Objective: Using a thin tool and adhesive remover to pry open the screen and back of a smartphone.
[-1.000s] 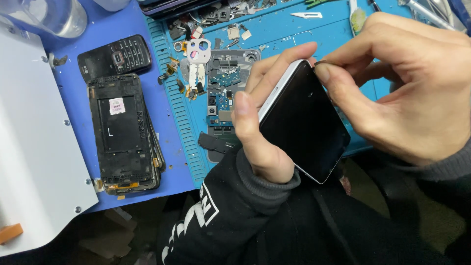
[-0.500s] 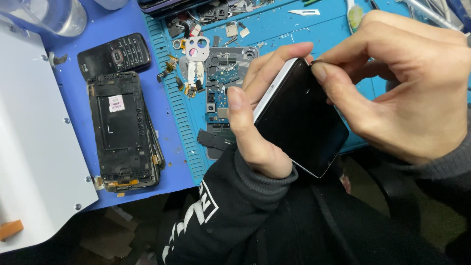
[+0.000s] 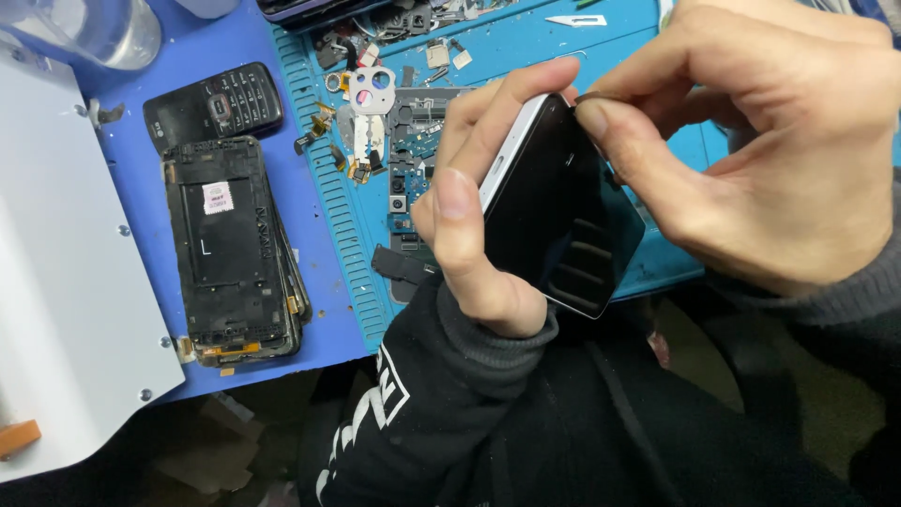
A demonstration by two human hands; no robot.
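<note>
— How are the hands set?
— Left hand curled, thumb upright, fingers wrapped behind.
— And the right hand?
— Arched above, thumb and forefinger pinched together, it seems; both wrists sleeved.

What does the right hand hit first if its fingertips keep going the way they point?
The right hand points left; its fingertips already sit at the top corner of the phone. Straight on, they would likely meet the left hand fingers behind that edge, though depth is unclear.

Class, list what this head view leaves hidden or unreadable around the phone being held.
- Phone back: faces away, covered by the left hand.
- Right hand fingertip tool: dark, too small to identify.
- Clear container: cut by the top edge.
- Loose parts on the mat: too small.
</note>
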